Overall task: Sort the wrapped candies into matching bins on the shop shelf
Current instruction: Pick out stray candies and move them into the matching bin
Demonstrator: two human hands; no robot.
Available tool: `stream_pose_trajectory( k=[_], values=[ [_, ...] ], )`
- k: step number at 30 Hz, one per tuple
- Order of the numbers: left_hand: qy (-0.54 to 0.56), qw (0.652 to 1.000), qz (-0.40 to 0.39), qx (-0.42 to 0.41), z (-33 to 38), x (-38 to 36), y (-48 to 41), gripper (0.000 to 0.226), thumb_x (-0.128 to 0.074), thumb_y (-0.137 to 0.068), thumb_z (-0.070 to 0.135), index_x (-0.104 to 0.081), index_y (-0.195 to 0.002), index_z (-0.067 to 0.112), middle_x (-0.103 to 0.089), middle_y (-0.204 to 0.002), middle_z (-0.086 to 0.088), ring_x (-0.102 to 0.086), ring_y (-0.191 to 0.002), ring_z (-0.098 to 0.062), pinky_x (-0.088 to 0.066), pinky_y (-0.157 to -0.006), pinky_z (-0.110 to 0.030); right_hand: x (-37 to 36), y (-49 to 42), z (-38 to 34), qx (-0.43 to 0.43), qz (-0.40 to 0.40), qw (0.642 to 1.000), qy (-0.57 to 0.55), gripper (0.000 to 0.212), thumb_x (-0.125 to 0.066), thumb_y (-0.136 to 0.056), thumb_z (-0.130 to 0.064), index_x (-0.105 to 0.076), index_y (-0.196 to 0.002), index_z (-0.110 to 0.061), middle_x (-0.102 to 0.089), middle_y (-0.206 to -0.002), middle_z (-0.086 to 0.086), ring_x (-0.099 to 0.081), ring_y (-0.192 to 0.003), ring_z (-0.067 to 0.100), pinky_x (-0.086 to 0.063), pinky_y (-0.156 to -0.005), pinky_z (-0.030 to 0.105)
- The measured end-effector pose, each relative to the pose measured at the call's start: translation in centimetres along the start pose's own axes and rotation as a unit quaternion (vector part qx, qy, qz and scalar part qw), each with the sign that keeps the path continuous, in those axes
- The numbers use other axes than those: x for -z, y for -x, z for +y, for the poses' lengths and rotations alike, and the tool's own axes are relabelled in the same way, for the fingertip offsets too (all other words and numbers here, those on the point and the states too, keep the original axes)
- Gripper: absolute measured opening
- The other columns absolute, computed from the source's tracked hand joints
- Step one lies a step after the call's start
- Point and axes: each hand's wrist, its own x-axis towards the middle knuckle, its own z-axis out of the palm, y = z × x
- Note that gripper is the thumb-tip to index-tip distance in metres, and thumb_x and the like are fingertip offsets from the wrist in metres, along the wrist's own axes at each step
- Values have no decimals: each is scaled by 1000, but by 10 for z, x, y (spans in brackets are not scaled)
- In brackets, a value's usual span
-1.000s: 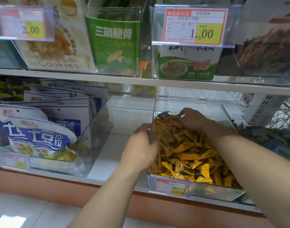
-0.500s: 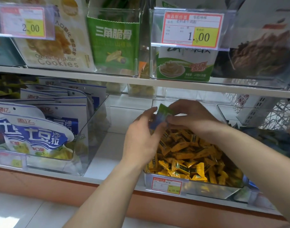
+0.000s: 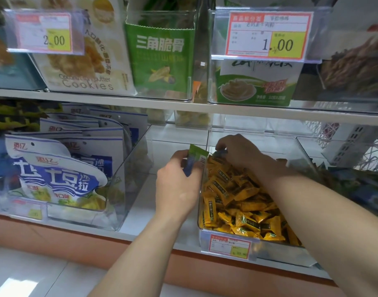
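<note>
Strays are being culled: the left hand [image 3: 177, 185], grip closed on green and blue wrapped candies [image 3: 194, 157], hovers beside the clear plastic bin [image 3: 275, 254] of yellow wrapped candies [image 3: 237, 194], while the right hand [image 3: 239, 151] pinches a dark-wrapped candy [image 3: 221, 153] inside, likely to lift out next.

The left hand [image 3: 177, 187] covers the lower part of the green wrapper [image 3: 196, 154] and most of the blue wrapper [image 3: 189, 168]; their print is unreadable. The fingertips of the right hand [image 3: 239, 151] are hidden at the far end of the clear bin [image 3: 280, 254]; whether they pinch anything cannot be told. The right forearm conceals the bin's right wall. The price label [image 3: 229, 246] text is too small. The dark packets [image 3: 355, 185] at right are blurred and cut off.
</note>
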Motion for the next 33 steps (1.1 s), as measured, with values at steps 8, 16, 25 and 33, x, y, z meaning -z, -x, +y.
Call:
stream_pose_trajectory(
  k=[8,16,25,33],
  values=[
    [146,988,-18,48,6,3,-1,12,-67,-86,35,-61,-95,40,-70,-94,9,-73,-74,-15,-62,-70,-47,51,68,-9,-18,91,923,-374,22,-69,-90,-8,-76,-97,-27,-74,-82,-20,-70,-78,-4,-49,-65,7],
    [165,983,-21,74,14,3,4,16,-59,-97,21,-64,-103,35,-70,-106,6,-69,-99,-20,-60,-82,-45,44,104,-50,-54,60,826,-558,11,-70,-89,-2,-71,-89,-13,-77,-82,2,-75,-81,20,-60,-67,27],
    [292,948,-49,115,30,8,3,26,-54,-99,37,-68,-105,16,-74,-91,3,-71,-86,-10,-59,-70,-30,42,96,-74,-61,91,842,-529,7,-75,-87,-10,-70,-90,-13,-74,-90,7,-74,-80,18,-62,-67,30],
    [155,985,-20,69,21,9,2,13,-71,-89,26,-62,-91,35,-69,-100,7,-65,-99,-17,-55,-89,-51,43,62,-26,-25,35,952,-303,13,-60,-98,-37,-72,-103,-37,-72,-104,-21,-64,-98,-5,-44,-81,22]
  ],
)
